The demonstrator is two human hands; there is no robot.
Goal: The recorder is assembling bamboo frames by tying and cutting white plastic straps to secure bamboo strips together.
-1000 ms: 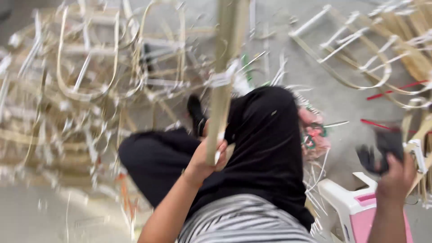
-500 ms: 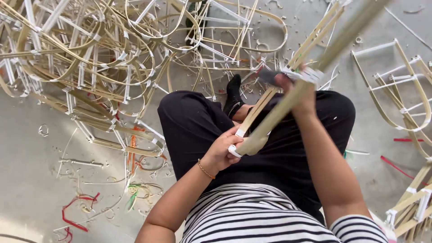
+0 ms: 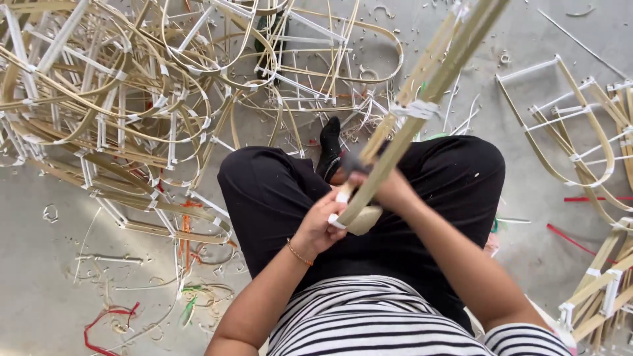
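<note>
Now the view has settled on the concrete floor (image 3: 39, 283), where a second ago it swung past a pink-and-white stool at the near right that is out of sight at present. A big heap of bent cane frames (image 3: 132, 99) with white bindings fills the far left, and more frames (image 3: 580, 132) lie at the right, with red and green scraps of strip (image 3: 105, 320) scattered at the near left. The person sits in the middle in black trousers (image 3: 277, 198) and a striped top (image 3: 369, 323), one black-socked foot (image 3: 330, 148) pointing away. The cane frame (image 3: 422, 99) being worked on rises from the lap up and to the far right, out of the top of the picture; a second ago it stood nearly upright, so it has tipped to the right. Its lower end, wrapped in white binding (image 3: 343, 198), sits just above the lap, between the two hands. The left hand (image 3: 320, 227), a thin bracelet at the wrist, is closed around that lower end, much as it was before. The right hand (image 3: 389, 188) has changed most: a second ago it was out at the right holding a dark tool, and it has come in to close on the frame just above the left hand, with something dark (image 3: 353, 161) showing at its fingers, though I cannot tell whether that is the same tool. Judging by this, the reach for the tool is over and both hands are back at the frame's wrapped end.
</note>
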